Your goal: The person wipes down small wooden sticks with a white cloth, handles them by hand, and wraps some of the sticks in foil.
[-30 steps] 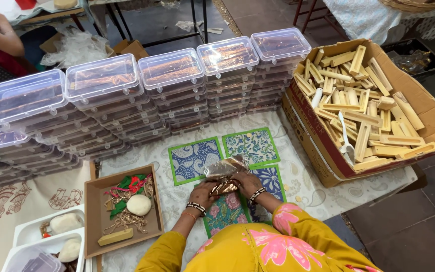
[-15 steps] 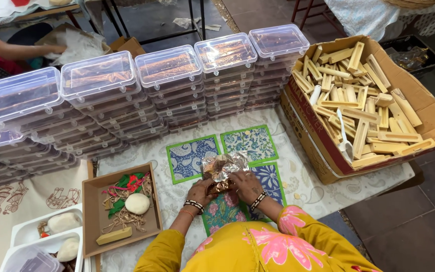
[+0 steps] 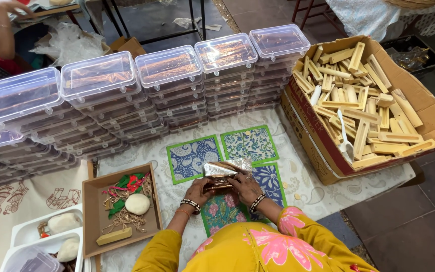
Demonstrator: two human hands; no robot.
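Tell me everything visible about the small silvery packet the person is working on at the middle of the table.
The silvery packet is a small brown item partly wrapped in crinkled, shiny foil-like film, its loose flap raised toward the patterned mats. It lies roughly flat above the blue and green mats on the printed tablecloth. The left hand cups its near left end and the right hand presses on its right side. What is inside cannot be made out.
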